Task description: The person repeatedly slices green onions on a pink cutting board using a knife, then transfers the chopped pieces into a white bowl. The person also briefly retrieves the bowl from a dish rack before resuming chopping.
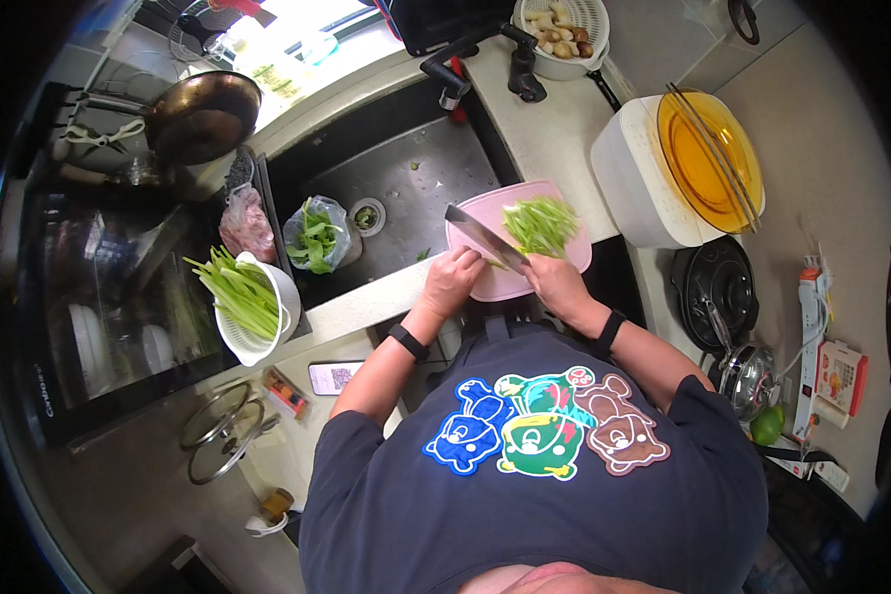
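A pink cutting board [490, 289] lies across the front edge of the sink. My right hand [560, 289] grips the handle of a kitchen knife [482, 232], its broad blade slanting up and left over the board. On the left part of the board, the curled fingers of my left hand [453, 278] hold a short bit of green stalk [496, 264] beside the blade. Past the knife, a pile of cut green stalk pieces [540, 224], probably celery, covers the board's right side. My left fingers hide most of what they hold.
Left of the sink [431, 167], a white colander [289, 297] holds long stalks beside bagged raw meat [246, 223]. A plastic bag of leaves [315, 237] stands in the sink. A mushroom basket [598, 56] and white bin with an amber lid [702, 160] stand right.
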A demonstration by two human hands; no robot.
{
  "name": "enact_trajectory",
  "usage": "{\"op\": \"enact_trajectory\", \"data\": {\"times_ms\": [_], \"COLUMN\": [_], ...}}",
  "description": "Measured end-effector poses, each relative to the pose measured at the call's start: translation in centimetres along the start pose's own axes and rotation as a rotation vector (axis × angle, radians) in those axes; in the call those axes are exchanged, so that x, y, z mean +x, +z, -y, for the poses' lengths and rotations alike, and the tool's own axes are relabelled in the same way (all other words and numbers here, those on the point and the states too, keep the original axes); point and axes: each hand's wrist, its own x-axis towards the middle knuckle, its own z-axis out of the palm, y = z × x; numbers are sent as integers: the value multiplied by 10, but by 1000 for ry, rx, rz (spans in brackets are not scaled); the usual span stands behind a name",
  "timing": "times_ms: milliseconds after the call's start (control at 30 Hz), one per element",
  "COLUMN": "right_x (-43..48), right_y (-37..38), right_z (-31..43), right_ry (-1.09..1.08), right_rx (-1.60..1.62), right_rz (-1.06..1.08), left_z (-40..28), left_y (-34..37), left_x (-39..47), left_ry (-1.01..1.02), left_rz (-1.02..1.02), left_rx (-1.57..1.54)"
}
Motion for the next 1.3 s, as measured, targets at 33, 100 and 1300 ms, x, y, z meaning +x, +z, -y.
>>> {"op": "enact_trajectory", "data": {"times_ms": [33,100,1300], "right_x": [2,-1,14], "right_y": [-2,-14,12], "right_z": [2,2,6], "right_ry": [22,12,43], "right_rx": [1,-62,58], "right_rz": [-13,20,-84], "left_z": [-1,-8,11], "left_y": [0,2,4], "left_x": [0,-1,4], "left_ry": [10,18,-3], "left_rz": [-14,-31,-90], "left_rx": [-12,-43,-20]}}
